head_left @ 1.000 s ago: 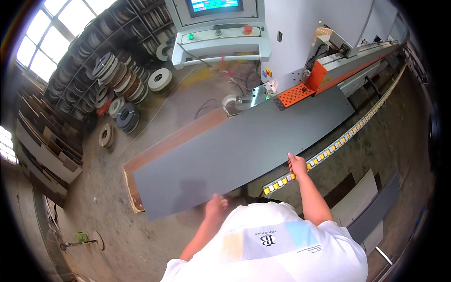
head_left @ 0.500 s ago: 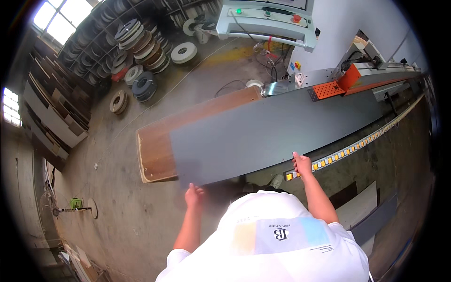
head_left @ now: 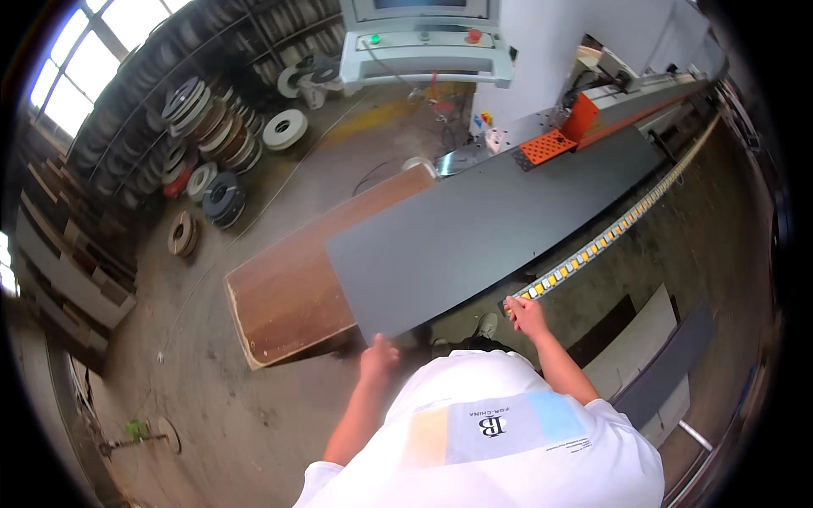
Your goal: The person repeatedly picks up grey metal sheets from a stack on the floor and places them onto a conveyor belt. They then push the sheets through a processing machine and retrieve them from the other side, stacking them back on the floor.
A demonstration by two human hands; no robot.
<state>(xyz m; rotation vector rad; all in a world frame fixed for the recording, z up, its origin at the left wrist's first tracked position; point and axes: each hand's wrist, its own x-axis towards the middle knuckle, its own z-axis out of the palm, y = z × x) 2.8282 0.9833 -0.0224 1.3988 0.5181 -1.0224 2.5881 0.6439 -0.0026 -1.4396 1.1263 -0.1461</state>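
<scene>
A long dark grey panel (head_left: 457,241) lies slantwise ahead of me, its far part beside the edge of a long machine. My left hand (head_left: 379,360) is at its near left corner, fingers closed against the edge; the hand is slightly blurred. Off the panel's near long edge, my right hand (head_left: 527,315) is curled closed in front of the near end of a roller rail (head_left: 584,254) with yellow and white rollers. No object shows in the right hand, and whether it touches the rail I cannot tell.
A brown wooden board (head_left: 288,296) sits under and left of the panel. Ahead are a control console (head_left: 423,63) and an orange perforated guard (head_left: 549,148). Rolls of edging strip (head_left: 224,199) stand at far left. Boards (head_left: 631,347) lean at right.
The grey panel has slid right along the machine, baring more of the brown board. My left hand moved with its corner. My right hand came away from the panel edge to the rail's end.
</scene>
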